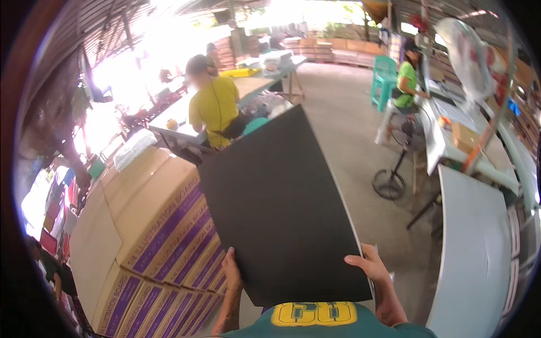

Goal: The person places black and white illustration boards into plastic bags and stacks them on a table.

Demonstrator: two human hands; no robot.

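While we hold the large black rectangular board [282, 208] in front of our green shirt [372, 324], our hands stand apart, the left hand [231, 273] clamped on its left edge and the right hand [372, 266] on its right edge. Left of it, we see stacked brown cartons [163, 205] with purple bands; to the right, a pale panel [470, 248]; beyond, a person in a yellow shirt [217, 107].

Left hand [233, 272]: fingers mostly hidden behind black board [282, 208]
Right hand [373, 265]: likewise
Shirt [259, 328]: cut off at six o'clock
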